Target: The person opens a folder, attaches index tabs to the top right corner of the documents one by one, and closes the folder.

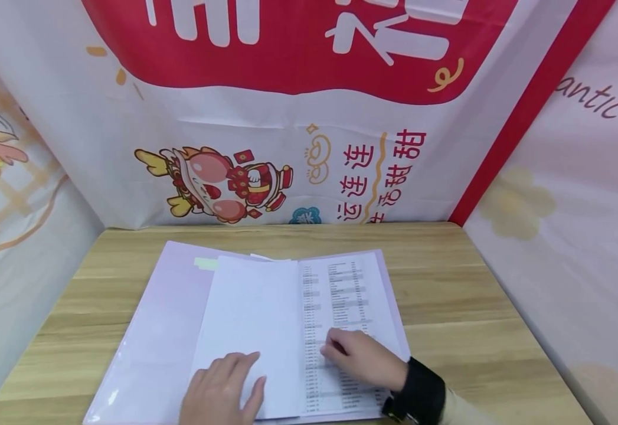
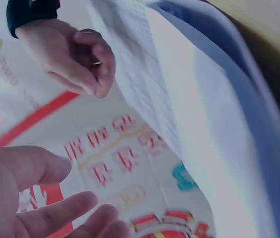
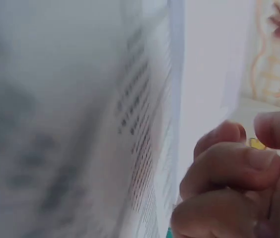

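A pale lilac folder [image 1: 146,342] lies spread on the wooden table. Inside it, a blank white page [image 1: 258,319] is on the left and a printed list page [image 1: 388,307] with grey-banded rows is on the right. My left hand [image 1: 218,389] is over the lower part of the blank page, its fingers loosely extended and thumb apart. Over the printed page is my right hand [image 1: 367,357], fingers loosely curled with nothing in them. The right wrist view shows a gap between its thumb and fingers [image 3: 224,173].
The wooden table [image 1: 463,307] extends to both sides of the folder. Behind it hangs a white and red printed cloth [image 1: 266,106], with printed cloths at left and right too. A light green label [image 1: 206,263] shows near the folder's top. The right wrist wears a black band [image 1: 420,389].
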A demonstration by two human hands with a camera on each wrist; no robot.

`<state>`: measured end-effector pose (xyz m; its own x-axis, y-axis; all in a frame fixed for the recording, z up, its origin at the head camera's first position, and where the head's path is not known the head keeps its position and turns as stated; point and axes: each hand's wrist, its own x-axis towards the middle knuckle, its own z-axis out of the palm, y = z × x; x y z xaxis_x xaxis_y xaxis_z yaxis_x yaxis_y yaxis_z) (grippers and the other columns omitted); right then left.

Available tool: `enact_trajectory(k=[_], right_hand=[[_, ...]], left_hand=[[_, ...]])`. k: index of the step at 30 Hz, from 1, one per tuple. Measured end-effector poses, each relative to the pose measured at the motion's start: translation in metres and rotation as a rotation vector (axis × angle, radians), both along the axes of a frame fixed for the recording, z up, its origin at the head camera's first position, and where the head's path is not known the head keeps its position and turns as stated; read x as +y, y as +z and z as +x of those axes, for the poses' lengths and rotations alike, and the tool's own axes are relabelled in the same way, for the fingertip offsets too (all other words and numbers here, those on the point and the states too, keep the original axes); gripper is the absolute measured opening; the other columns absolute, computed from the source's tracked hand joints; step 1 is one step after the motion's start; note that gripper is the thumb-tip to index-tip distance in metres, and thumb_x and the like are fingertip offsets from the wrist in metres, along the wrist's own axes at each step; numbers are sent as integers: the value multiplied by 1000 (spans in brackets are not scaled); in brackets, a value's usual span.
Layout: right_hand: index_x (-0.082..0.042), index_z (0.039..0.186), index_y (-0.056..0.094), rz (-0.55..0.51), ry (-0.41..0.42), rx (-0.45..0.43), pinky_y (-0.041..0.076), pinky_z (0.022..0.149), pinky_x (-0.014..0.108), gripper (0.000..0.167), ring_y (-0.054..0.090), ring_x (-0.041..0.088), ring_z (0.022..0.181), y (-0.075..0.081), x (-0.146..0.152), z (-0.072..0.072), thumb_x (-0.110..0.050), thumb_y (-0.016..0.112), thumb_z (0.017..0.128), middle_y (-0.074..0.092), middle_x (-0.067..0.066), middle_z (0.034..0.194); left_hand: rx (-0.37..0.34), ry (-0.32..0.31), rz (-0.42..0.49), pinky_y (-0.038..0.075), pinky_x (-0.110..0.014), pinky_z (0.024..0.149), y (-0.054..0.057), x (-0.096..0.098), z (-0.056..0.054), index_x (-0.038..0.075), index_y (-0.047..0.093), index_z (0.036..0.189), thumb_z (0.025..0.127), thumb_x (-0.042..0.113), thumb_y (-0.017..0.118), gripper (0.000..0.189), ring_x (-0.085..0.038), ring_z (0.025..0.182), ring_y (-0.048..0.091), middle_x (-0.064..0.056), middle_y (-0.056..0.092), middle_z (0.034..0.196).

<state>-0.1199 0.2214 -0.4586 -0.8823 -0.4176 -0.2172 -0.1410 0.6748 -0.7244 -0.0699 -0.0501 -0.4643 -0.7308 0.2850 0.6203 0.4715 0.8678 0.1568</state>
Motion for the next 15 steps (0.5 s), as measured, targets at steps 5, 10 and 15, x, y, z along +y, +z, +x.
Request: enact_trajectory(k=[5, 10, 15], right_hand=[[-21, 83, 60, -84, 55, -30, 36, 57, 19, 21, 45, 1, 59, -1, 20, 25, -29, 64, 101, 47, -13, 67], [-22, 83, 62, -128, 41, -52, 38, 56, 18, 19, 47, -2, 61, -17, 34, 45, -31, 67, 99, 51, -15, 67], [-20, 86, 63, -218, 52, -73, 39, 56, 16, 17, 48, -4, 63, -33, 48, 56, -28, 67, 100, 51, -17, 68]], left_hand=[[-348, -24, -134, 54, -40, 74, 2, 28, -3, 10, 72, 120, 81, 42, 82, 51, -22, 96, 68, -5, 70, 106], [-595, -83, -226, 51, -54, 92, -15, 43, -8, 7, 58, 141, 85, 55, 75, 76, -36, 124, 56, -16, 59, 134], [-619, -160, -346, 44, -67, 97, -38, 46, -7, 22, 46, 153, 87, 69, 60, 83, -43, 139, 42, -19, 43, 154]])
